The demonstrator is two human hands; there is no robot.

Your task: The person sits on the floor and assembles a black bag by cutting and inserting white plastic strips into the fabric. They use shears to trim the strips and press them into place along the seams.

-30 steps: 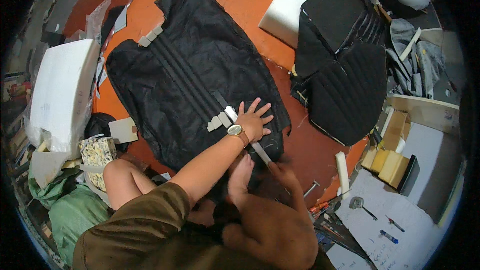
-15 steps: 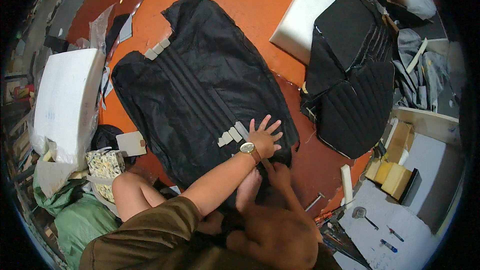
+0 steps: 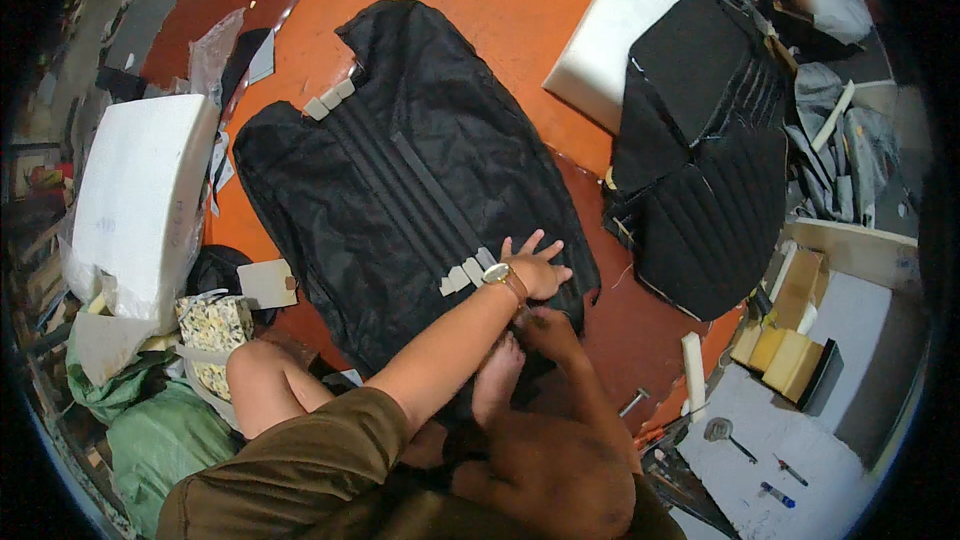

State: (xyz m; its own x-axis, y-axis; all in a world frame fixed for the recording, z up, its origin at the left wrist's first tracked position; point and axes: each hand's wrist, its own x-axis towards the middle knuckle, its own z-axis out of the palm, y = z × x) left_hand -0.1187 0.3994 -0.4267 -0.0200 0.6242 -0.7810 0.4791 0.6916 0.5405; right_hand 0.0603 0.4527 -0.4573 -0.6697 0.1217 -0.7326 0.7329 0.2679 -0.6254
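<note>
A black fabric cover [image 3: 330, 230] lies spread before me, with long parallel channels sewn across it. Pale foam ends [image 3: 462, 277] stick out of the channels at the near side, and similar foam ends [image 3: 328, 100] at the far side. A grey strip [image 3: 440, 190] runs along the rightmost channel. My left hand [image 3: 537, 272], wearing a watch, presses flat on the cover with fingers spread, beside the near foam ends. Just below it, my right hand [image 3: 548, 333] is closed at the cover's near edge; what its fingers grip is partly hidden. My bare foot [image 3: 497, 377] rests beside it.
Quilted black panels [image 3: 705, 160] and a white foam block [image 3: 610, 40] lie to the right. Another white foam block [image 3: 145, 200] stands left, above a green sack [image 3: 175, 455]. A pale board [image 3: 770, 440] at lower right carries a tape measure [image 3: 718, 429] and pens.
The grey strip now reaches farther up the rightmost channel, away from me. My right hand has shifted slightly up and left. My left hand stays spread on the cover.
</note>
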